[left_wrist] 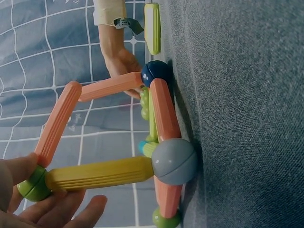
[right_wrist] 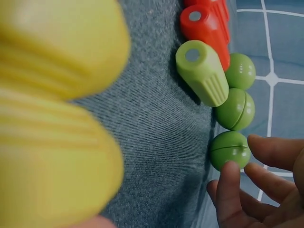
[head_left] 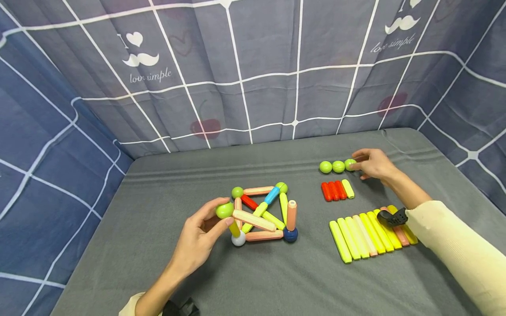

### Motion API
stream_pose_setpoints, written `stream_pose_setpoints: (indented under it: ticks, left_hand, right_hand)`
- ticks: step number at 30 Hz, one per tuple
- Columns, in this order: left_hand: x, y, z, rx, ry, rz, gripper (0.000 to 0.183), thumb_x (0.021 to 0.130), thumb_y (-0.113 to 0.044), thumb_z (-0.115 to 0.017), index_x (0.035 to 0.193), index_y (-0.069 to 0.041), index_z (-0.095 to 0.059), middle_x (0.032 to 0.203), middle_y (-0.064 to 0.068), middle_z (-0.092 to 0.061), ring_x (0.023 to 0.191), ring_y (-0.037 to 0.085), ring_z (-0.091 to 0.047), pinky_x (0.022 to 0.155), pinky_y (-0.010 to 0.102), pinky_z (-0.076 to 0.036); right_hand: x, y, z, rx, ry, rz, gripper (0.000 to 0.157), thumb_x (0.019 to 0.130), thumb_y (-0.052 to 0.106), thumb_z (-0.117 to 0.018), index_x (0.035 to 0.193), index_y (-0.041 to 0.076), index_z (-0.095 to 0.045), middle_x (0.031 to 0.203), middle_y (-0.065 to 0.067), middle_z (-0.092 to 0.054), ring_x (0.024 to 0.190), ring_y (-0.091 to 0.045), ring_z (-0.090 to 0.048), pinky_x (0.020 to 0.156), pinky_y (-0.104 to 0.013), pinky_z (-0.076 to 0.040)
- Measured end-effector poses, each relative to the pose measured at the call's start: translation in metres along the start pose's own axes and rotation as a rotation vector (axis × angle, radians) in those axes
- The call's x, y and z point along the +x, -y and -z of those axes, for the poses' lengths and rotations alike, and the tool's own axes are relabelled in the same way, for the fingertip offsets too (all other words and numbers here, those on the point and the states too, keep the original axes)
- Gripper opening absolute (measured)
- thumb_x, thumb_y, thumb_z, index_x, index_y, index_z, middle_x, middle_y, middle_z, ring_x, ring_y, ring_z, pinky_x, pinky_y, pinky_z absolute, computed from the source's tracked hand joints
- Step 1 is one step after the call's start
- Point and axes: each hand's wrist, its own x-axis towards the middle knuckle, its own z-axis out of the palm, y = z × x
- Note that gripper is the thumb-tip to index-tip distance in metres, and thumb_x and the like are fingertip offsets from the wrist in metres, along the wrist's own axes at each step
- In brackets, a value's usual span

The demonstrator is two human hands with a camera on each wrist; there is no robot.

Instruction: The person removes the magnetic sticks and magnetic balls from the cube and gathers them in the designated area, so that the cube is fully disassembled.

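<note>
My left hand [head_left: 203, 235] pinches a green ball [head_left: 224, 210] at the top of an upright yellow rod [left_wrist: 102, 173], which stands on a grey-white ball [head_left: 238, 238]. From the held ball a peach rod [head_left: 254, 220] reaches rightward. It passes above a flat base frame of rods and balls, whose navy ball [head_left: 290, 234] carries an upright orange rod [head_left: 291, 215]. At the back right, my right hand [head_left: 371, 164] has its fingertips around the end green ball [right_wrist: 228, 148] in a row of three. This ball sits close beside its neighbour [right_wrist: 236, 109].
Short red rods [head_left: 334, 191] and one short yellow-green rod [head_left: 348, 188] lie in front of the green balls. Nearer, several long yellow and peach rods [head_left: 373, 235] form a row under the right forearm. A checked curtain [head_left: 269, 74] surrounds the grey cloth surface [head_left: 178, 175].
</note>
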Motion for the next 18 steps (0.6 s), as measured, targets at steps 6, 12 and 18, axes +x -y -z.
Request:
stream_pose_setpoints:
  ticks: [6, 12, 18]
  left_hand:
    - [0.000, 0.000, 0.001, 0.005, -0.012, 0.012, 0.040, 0.091, -0.001, -0.069, 0.129, -0.008, -0.058, 0.114, 0.009, -0.069, 0.098, 0.022, -0.068, 0.082, 0.028, -0.055]
    - [0.001, 0.001, 0.000, 0.010, -0.014, 0.011, 0.040, 0.092, -0.001, -0.069, 0.129, -0.008, -0.058, 0.113, 0.008, -0.069, 0.098, 0.021, -0.068, 0.082, 0.028, -0.055]
    - [0.001, 0.001, 0.000, 0.009, -0.017, -0.005, 0.039, 0.092, -0.001, -0.068, 0.129, -0.006, -0.057, 0.111, 0.008, -0.069, 0.097, 0.021, -0.068, 0.083, 0.028, -0.055]
  right_hand:
    - [-0.012, 0.005, 0.002, -0.008, -0.066, 0.018, 0.051, 0.097, 0.012, -0.060, 0.138, -0.012, -0.041, 0.138, -0.036, -0.039, 0.109, -0.044, -0.052, 0.063, -0.028, -0.056]
    - [-0.033, 0.021, -0.001, -0.020, -0.148, 0.112, 0.045, 0.098, 0.014, -0.060, 0.134, -0.009, -0.048, 0.132, -0.032, -0.048, 0.097, -0.027, -0.056, 0.058, -0.028, -0.053]
    - [-0.068, 0.052, -0.028, 0.031, -0.090, 0.245, 0.035, 0.095, 0.013, -0.066, 0.125, -0.003, -0.057, 0.115, -0.022, -0.063, 0.075, -0.014, -0.060, 0.048, -0.031, -0.048]
